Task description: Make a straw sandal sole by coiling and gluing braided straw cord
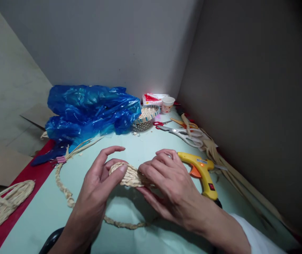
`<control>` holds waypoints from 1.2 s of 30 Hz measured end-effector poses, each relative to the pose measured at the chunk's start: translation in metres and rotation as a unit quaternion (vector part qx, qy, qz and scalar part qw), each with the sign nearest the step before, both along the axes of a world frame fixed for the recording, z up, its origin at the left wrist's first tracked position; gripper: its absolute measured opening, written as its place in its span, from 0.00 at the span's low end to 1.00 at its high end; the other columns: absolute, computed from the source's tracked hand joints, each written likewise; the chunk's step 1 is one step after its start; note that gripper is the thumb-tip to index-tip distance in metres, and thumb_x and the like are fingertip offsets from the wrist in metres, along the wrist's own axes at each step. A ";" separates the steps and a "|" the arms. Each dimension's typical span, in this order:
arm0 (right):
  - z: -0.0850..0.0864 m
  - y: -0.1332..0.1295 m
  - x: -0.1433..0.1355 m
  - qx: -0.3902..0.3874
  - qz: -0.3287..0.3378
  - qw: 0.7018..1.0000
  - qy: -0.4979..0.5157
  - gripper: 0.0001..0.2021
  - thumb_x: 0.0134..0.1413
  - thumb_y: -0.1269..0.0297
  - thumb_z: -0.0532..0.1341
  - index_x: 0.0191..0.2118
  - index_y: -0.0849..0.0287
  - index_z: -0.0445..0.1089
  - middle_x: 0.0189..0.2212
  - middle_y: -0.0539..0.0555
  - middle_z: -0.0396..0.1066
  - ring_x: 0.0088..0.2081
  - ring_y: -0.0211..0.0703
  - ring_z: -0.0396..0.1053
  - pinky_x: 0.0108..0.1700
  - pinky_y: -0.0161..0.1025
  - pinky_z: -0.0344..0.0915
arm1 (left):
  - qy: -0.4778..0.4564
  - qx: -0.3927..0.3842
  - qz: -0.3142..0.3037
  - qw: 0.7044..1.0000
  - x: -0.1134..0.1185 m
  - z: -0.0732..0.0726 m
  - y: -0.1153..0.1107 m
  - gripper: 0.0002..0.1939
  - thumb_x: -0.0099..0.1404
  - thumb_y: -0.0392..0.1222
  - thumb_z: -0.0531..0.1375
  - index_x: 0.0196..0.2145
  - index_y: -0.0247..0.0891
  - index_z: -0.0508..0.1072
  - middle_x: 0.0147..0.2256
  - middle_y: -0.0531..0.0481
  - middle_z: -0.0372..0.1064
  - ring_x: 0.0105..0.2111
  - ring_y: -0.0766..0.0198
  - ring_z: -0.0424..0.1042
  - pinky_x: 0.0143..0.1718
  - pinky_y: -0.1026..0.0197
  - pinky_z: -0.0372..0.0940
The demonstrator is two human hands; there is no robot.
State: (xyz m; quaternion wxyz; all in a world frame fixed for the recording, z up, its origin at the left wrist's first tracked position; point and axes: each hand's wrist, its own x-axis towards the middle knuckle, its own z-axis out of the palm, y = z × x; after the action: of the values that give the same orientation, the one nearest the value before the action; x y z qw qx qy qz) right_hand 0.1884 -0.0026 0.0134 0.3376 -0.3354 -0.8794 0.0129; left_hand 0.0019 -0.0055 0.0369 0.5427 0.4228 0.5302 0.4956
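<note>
A small woven piece of pale braided straw [130, 176] is held between my two hands, above the table. My left hand [100, 180] grips its left end, thumb on the near face and index finger raised. My right hand [166, 176] closes over the right end, and its fingers hide that part. A thin straw braid [125, 224] curves on the table below my hands. It seems to run on at the left, past my left wrist, up to a pink clip [61, 159]. Beside my right hand lies a yellow glue gun [199, 162] with an orange trigger.
A blue plastic bag [87, 106] lies at the back left. Near the back stand a woven basket [149, 112] and a paper cup [167, 104]. White-handled scissors [185, 135] and loose straw strips [230, 180] lie right. A straw bundle [10, 206] rests at the left edge.
</note>
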 end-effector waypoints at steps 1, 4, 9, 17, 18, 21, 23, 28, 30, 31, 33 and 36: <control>0.000 0.000 0.001 -0.009 0.005 1.000 0.005 0.09 0.68 0.65 0.57 0.45 0.65 0.71 0.35 0.56 0.74 0.37 0.48 0.60 0.48 0.51 0.56 | -0.008 -0.007 -0.002 1.000 -0.001 0.002 -0.001 0.22 0.60 0.50 0.69 0.51 0.46 0.74 0.34 0.53 0.76 0.32 0.62 0.73 0.34 0.65 0.65; -0.001 0.002 0.003 -0.027 0.010 1.000 0.009 0.08 0.67 0.66 0.57 0.45 0.64 0.70 0.36 0.56 0.74 0.37 0.47 0.60 0.48 0.51 0.56 | -0.014 -0.016 0.001 1.000 -0.004 0.005 -0.002 0.18 0.63 0.52 0.66 0.48 0.44 0.74 0.42 0.50 0.77 0.37 0.60 0.73 0.37 0.63 0.66; -0.002 0.004 0.004 -0.030 0.011 0.999 0.001 0.08 0.67 0.66 0.57 0.45 0.64 0.71 0.37 0.56 0.74 0.38 0.47 0.60 0.48 0.51 0.56 | 0.065 0.027 -0.037 0.997 -0.007 0.000 0.001 0.13 0.60 0.49 0.70 0.41 0.43 0.77 0.36 0.52 0.75 0.36 0.61 0.71 0.36 0.65 0.64; 0.001 0.003 0.006 -0.010 0.026 1.000 0.000 0.07 0.66 0.70 0.57 0.43 0.63 0.72 0.34 0.55 0.73 0.37 0.47 0.60 0.47 0.48 0.57 | 0.100 0.053 -0.008 0.993 0.001 -0.002 0.002 0.11 0.56 0.45 0.71 0.36 0.43 0.76 0.33 0.54 0.73 0.32 0.62 0.69 0.33 0.64 0.61; 0.000 0.002 0.005 -0.009 0.024 1.000 0.001 0.06 0.66 0.71 0.57 0.44 0.63 0.72 0.35 0.56 0.73 0.37 0.47 0.60 0.47 0.48 0.57 | 0.095 0.051 -0.013 0.994 0.001 -0.003 0.001 0.12 0.56 0.45 0.71 0.36 0.43 0.76 0.33 0.54 0.73 0.32 0.62 0.69 0.33 0.64 0.61; -0.001 0.001 0.004 -0.005 0.021 1.000 0.003 0.07 0.66 0.71 0.57 0.45 0.64 0.72 0.36 0.57 0.74 0.37 0.47 0.61 0.46 0.48 0.57 | 0.087 0.052 -0.042 0.994 0.000 -0.006 0.002 0.11 0.58 0.47 0.70 0.38 0.44 0.76 0.36 0.53 0.73 0.35 0.61 0.70 0.35 0.63 0.62; -0.003 0.001 0.003 -0.005 0.017 1.000 0.001 0.08 0.67 0.69 0.57 0.45 0.65 0.73 0.37 0.58 0.74 0.37 0.47 0.61 0.45 0.49 0.57 | 0.090 0.058 -0.051 0.993 -0.002 -0.008 0.003 0.11 0.59 0.47 0.70 0.37 0.45 0.76 0.36 0.54 0.72 0.37 0.60 0.69 0.38 0.62 0.62; -0.005 0.003 0.002 -0.036 0.018 0.999 0.026 0.08 0.67 0.67 0.58 0.46 0.64 0.72 0.37 0.57 0.74 0.39 0.48 0.63 0.46 0.48 0.57 | 0.096 0.056 -0.056 0.992 -0.005 -0.014 0.006 0.10 0.60 0.48 0.71 0.34 0.44 0.75 0.33 0.56 0.71 0.36 0.62 0.67 0.39 0.63 0.61; -0.006 0.003 0.002 -0.046 0.026 0.997 0.048 0.07 0.67 0.67 0.58 0.46 0.64 0.71 0.37 0.56 0.74 0.38 0.48 0.64 0.46 0.48 0.57 | 0.103 0.047 -0.068 0.991 -0.006 -0.016 0.007 0.10 0.62 0.49 0.70 0.33 0.44 0.75 0.32 0.57 0.70 0.33 0.63 0.66 0.37 0.63 0.61; -0.006 0.003 0.001 -0.051 0.028 0.997 0.056 0.07 0.67 0.67 0.59 0.46 0.63 0.71 0.36 0.56 0.74 0.38 0.47 0.64 0.46 0.47 0.58 | 0.110 0.047 -0.069 0.990 -0.007 -0.017 0.007 0.10 0.62 0.49 0.70 0.33 0.44 0.75 0.31 0.57 0.70 0.33 0.63 0.66 0.37 0.63 0.61; -0.006 0.003 0.001 -0.059 0.033 0.995 0.067 0.06 0.68 0.67 0.59 0.46 0.62 0.70 0.36 0.56 0.75 0.38 0.47 0.65 0.46 0.47 0.58 | 0.121 0.055 -0.066 0.989 -0.008 -0.016 0.006 0.10 0.62 0.49 0.70 0.32 0.44 0.76 0.32 0.56 0.71 0.34 0.63 0.67 0.38 0.64 0.62; -0.006 0.003 0.003 -0.051 0.030 0.995 0.083 0.06 0.67 0.68 0.59 0.46 0.62 0.70 0.37 0.57 0.75 0.39 0.48 0.66 0.45 0.46 0.58 | 0.062 0.030 -0.059 0.996 -0.006 -0.011 0.003 0.12 0.59 0.51 0.71 0.37 0.45 0.78 0.32 0.55 0.74 0.33 0.63 0.69 0.36 0.65 0.64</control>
State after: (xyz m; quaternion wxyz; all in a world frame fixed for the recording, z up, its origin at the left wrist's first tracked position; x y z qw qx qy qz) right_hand 0.1917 0.0007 0.0077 0.3910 -0.3239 -0.8562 0.0956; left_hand -0.0039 -0.0023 0.0259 0.5241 0.4994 0.5222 0.4508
